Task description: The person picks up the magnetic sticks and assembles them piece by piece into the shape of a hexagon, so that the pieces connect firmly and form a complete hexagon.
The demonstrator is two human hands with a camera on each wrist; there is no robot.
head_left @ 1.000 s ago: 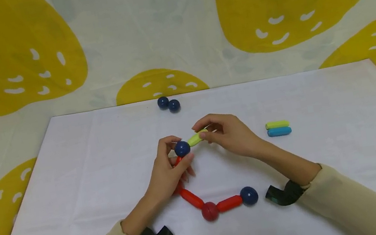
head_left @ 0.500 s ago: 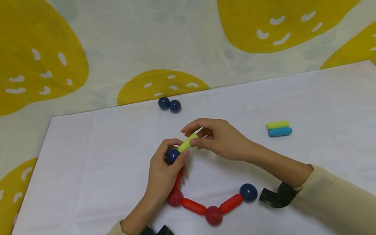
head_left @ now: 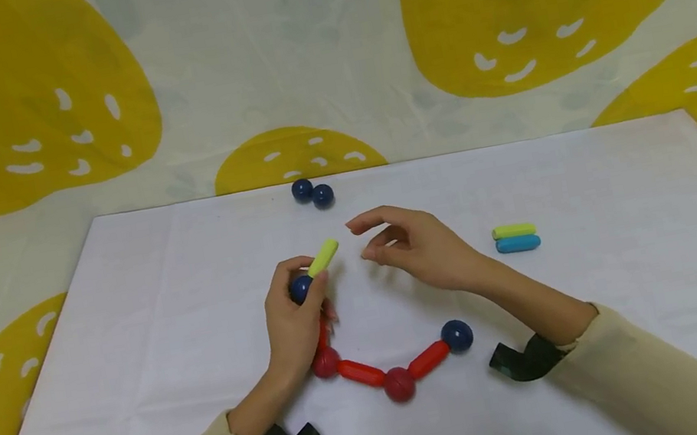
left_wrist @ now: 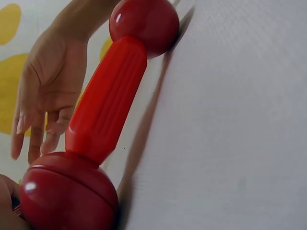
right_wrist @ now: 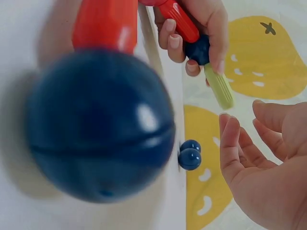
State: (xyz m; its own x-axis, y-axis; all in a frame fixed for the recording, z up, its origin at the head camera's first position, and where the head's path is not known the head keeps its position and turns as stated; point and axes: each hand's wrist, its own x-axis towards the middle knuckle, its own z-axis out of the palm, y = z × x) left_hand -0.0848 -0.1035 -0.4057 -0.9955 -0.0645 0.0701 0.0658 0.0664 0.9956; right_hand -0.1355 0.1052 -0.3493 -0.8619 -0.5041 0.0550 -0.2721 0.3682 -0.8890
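Observation:
My left hand (head_left: 292, 317) grips a dark blue ball (head_left: 301, 289) at the upper left end of a chain. From that ball a yellow-green rod (head_left: 324, 257) sticks up and to the right, its far end free. Below the hand the chain runs on through red rods (head_left: 360, 373) and two red balls (head_left: 400, 384), ending in another blue ball (head_left: 456, 336) on the right. My right hand (head_left: 427, 246) is held apart from the chain, just right of the rod, fingers loosely bent around nothing. In the right wrist view a gap shows between its fingers and the yellow-green rod (right_wrist: 219, 87).
Two loose blue balls (head_left: 322, 196) sit together near the far edge of the white-covered table (head_left: 598, 204). To the right of my right hand lie a second yellow-green rod (head_left: 514, 230) and a blue rod (head_left: 518, 243), side by side. A patterned cloth (head_left: 289, 41) hangs behind.
My right hand has let go of the yellow-green rod and drawn back to the right. My left hand has shifted left with the ball and rod; the rod now points more upward.

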